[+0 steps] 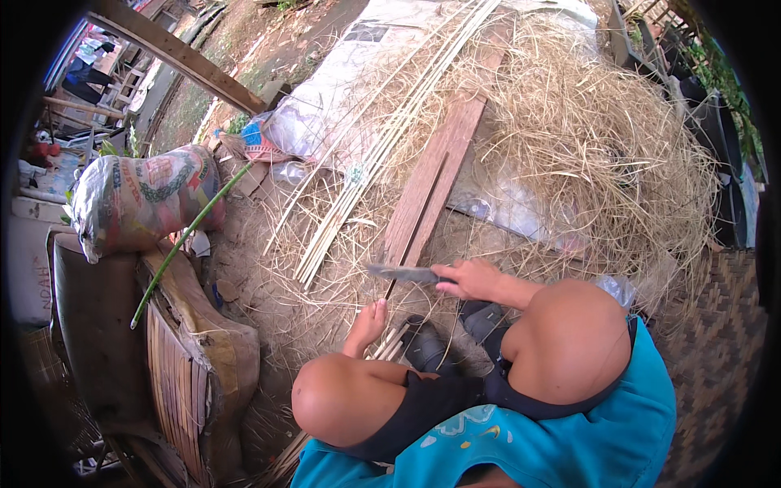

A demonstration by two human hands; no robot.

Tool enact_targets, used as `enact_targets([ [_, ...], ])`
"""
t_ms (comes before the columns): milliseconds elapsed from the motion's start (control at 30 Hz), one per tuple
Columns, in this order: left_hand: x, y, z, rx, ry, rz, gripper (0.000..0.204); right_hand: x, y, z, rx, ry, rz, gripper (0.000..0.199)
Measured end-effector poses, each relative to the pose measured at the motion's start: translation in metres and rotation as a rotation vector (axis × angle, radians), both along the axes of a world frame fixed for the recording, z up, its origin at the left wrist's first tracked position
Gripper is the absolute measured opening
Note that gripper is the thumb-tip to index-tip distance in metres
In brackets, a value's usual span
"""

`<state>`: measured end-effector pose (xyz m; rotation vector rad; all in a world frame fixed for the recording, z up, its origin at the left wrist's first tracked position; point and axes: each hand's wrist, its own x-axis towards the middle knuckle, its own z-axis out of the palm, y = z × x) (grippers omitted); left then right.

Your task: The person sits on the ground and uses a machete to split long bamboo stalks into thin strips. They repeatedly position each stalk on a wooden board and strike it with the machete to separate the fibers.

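Between my bent knees, my right hand (pixel 473 281) is closed round the handle of a knife (pixel 400 273). Its broad blade points left and crosses a thin dark strip (pixel 424 207). That strip lies lengthwise along a reddish-brown wooden plank (pixel 455 146), which slants away from me. At the strip's near end, my left hand (pixel 368 323) pinches it, just below the blade. I cannot tell whether the blade touches the strip. Several pale split strips (pixel 389 345) lie beside my left hand, partly hidden by my leg.
Long pale strips (pixel 358 183) lie left of the plank; a heap of curly shavings (pixel 594 138) spreads right. A stuffed sack (pixel 146 195), a green stalk (pixel 189 234) and a worn, slatted seat (pixel 191 317) stand at left. Woven matting (pixel 712 342) covers the right side.
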<state>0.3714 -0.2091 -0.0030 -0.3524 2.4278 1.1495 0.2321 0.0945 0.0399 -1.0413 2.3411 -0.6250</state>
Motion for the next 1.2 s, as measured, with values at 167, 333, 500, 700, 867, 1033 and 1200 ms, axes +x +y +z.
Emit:
enact_targets([
  [167,0.021,-0.024,0.001,-0.007,-0.021,-0.028,0.054,-0.154,0.119,-0.014,0.076,0.228,-0.771,0.04],
  [333,0.046,0.001,0.031,-0.412,-0.045,0.107,0.049,-0.146,0.138,0.006,-0.06,0.175,-0.922,0.047],
  [500,0.153,-0.034,0.063,-0.504,-0.153,0.298,0.047,-0.086,0.125,-0.014,-0.199,0.058,-0.85,0.044],
  [700,0.262,-0.111,0.117,-0.195,-0.431,0.41,0.046,-0.037,0.127,-0.025,-0.207,-0.095,-0.859,0.043],
  [867,0.213,-0.123,0.151,-0.044,-0.523,0.353,0.048,-0.006,0.129,-0.05,-0.278,0.027,-0.817,0.045],
  [1033,0.109,-0.106,0.213,-0.632,0.153,0.202,0.049,0.029,0.093,-0.024,-0.301,-0.071,-0.594,0.05],
  [1200,-0.004,0.0,0.343,-0.35,0.4,0.214,0.038,0.048,0.089,-0.023,-0.098,-0.011,-0.484,0.055],
])
